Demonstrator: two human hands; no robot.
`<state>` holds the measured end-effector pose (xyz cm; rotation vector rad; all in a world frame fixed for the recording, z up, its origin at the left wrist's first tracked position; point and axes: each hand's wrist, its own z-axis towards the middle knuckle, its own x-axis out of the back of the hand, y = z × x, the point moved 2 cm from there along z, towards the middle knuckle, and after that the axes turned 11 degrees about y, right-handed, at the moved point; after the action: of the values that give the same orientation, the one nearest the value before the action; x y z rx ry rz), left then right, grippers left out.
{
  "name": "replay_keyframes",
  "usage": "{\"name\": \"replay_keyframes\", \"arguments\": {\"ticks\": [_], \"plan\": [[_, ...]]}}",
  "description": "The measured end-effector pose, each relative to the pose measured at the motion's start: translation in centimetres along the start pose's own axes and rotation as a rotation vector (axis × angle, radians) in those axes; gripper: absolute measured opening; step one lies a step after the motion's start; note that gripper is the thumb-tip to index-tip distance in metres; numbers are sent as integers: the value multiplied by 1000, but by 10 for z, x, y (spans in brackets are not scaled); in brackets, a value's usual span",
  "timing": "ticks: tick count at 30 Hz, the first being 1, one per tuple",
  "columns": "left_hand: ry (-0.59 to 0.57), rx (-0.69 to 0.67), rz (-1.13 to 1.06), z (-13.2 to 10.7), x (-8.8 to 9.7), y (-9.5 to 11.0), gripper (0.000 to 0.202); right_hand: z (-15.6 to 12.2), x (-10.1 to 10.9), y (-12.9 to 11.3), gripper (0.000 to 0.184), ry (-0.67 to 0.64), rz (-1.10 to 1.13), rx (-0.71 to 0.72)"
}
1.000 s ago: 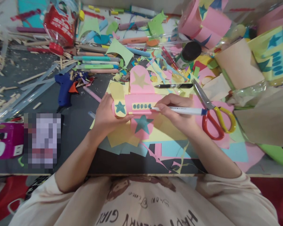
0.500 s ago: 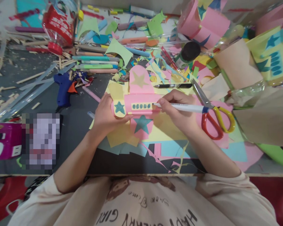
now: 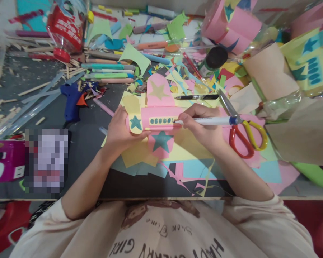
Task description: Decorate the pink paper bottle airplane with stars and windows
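Observation:
A pink paper plane model (image 3: 146, 111) lies on yellow paper sheets, with teal stars on its tail and lower wing and a yellowish star on its upper wing. My left hand (image 3: 118, 129) is closed around its tail end, thumb along the lower side. In my right hand (image 3: 201, 123) is a white marker with a blue end (image 3: 218, 120), gripped like a pen. Its tip touches the right end of a pale yellow strip (image 3: 161, 120) on the body. Several teal dots run along that strip, and a dark outline shows by the tip.
Scissors with red and yellow handles (image 3: 247, 138) lie right of my right hand, and a black pen (image 3: 196, 97) beyond it. A blue glue gun (image 3: 71, 98) rests at left. Markers, paper scraps, sticks and a red-labelled bottle (image 3: 67, 27) crowd the back.
The marker tip has stayed near the strip's right end, where a small curved dark line now shows. My right hand has shifted slightly; my left hand keeps its hold.

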<state>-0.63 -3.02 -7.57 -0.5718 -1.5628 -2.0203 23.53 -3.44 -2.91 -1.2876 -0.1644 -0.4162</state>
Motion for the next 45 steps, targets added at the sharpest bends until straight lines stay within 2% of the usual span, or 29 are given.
{"name": "replay_keyframes", "arguments": {"ticks": [6, 10, 15, 19, 29, 36, 45], "plan": [[0, 4, -14, 0, 0, -2, 70, 0, 0, 0, 34, 0, 19, -63], [3, -10, -13, -1, 0, -3, 70, -2, -1, 2, 33, 18, -25, -40], [3, 2, -2, 0, 0, -4, 68, -3, -2, 2, 32, -38, -34, 7], [-4, 29, 16, 0, 1, -1, 66, -1, 0, 2, 34, -32, -21, 34], [3, 43, -11, -1, 1, 0, 67, -2, -1, 3, 35, 14, 16, -10], [11, 46, -18, -2, 2, -3, 61, -1, -1, 2, 36, -27, 3, 7], [14, 39, -10, -1, 1, -3, 57, 0, 0, 2, 29, 8, 36, -16]]}}
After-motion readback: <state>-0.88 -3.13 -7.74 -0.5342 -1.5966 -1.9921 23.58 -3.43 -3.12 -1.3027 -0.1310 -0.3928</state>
